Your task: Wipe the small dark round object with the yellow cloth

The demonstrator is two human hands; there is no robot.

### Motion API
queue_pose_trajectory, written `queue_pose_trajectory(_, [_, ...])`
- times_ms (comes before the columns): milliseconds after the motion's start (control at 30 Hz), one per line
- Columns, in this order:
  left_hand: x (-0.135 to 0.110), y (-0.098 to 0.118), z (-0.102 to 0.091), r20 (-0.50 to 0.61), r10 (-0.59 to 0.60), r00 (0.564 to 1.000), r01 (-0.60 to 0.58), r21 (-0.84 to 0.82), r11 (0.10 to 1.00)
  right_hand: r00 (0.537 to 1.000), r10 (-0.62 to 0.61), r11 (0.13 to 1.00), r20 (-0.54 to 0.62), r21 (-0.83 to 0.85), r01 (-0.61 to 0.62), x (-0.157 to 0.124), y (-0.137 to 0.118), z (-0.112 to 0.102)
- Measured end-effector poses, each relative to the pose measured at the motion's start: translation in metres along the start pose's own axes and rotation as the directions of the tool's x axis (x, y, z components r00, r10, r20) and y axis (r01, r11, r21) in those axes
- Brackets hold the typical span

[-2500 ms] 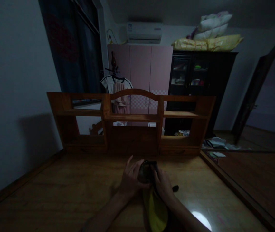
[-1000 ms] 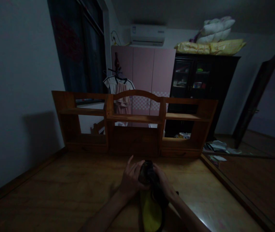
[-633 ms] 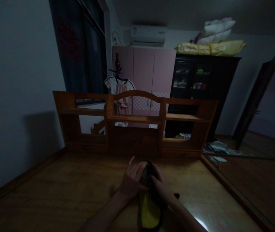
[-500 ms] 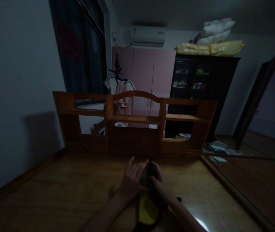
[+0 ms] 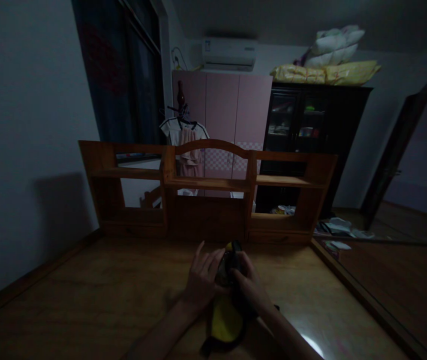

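A black-and-yellow item (image 5: 227, 320) with dark edging and a strap-like end hangs or lies below my hands, just over the wooden surface. Its exact kind is hard to make out in the dim light. The fingers of my left hand (image 5: 203, 274) curl around the left side of its dark, rounded upper part, with one finger raised clear. On the other side my right hand (image 5: 249, 282) grips the dark material, thumb and fingers pressed together near the top. A small yellow patch shows above the fingers.
The wooden surface (image 5: 131, 285) has a raised edge on the right (image 5: 363, 295). A low wooden shelf unit (image 5: 206, 186) stands along its far end. Behind are a pink wardrobe (image 5: 223, 110), a black cabinet (image 5: 333, 130) and hanging clothes (image 5: 189, 145). A wall is at left.
The dark upper part of the item rises slightly and more of it shows above my right fingers. The lower yellow part shifts a little left. Both hands keep their hold.
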State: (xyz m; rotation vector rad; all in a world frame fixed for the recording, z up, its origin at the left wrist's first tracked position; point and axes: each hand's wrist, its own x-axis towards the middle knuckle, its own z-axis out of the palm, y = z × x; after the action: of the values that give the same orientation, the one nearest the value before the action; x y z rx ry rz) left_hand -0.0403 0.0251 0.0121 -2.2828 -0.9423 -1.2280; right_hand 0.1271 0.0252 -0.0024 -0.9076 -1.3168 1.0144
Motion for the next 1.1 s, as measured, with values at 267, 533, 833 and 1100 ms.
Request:
queue_pose_trajectory(267, [0.002,0.001,-0.002,0.005,-0.046,0.999,0.046,-0.030,0.999,1.000,0.004,0.981,0.005,-0.192,-0.003,0.004,-0.015,-0.007])
queue_pose_trajectory(533, [-0.001,-0.001,0.000,0.041,-0.035,0.999,0.037,-0.048,0.998,0.996,-0.032,0.986,0.079,-0.160,0.044,-0.001,-0.019,-0.003])
queue_pose_trajectory(833, [0.000,0.000,-0.001,0.073,-0.032,0.997,0.036,-0.049,0.998,0.996,0.080,0.992,0.046,-0.106,-0.075,0.004,0.001,-0.007])
queue_pose_trajectory(1100, [0.004,0.000,-0.003,0.055,-0.028,0.998,0.030,-0.041,0.999,0.998,0.006,0.992,0.068,-0.129,0.003,-0.002,-0.017,-0.003])
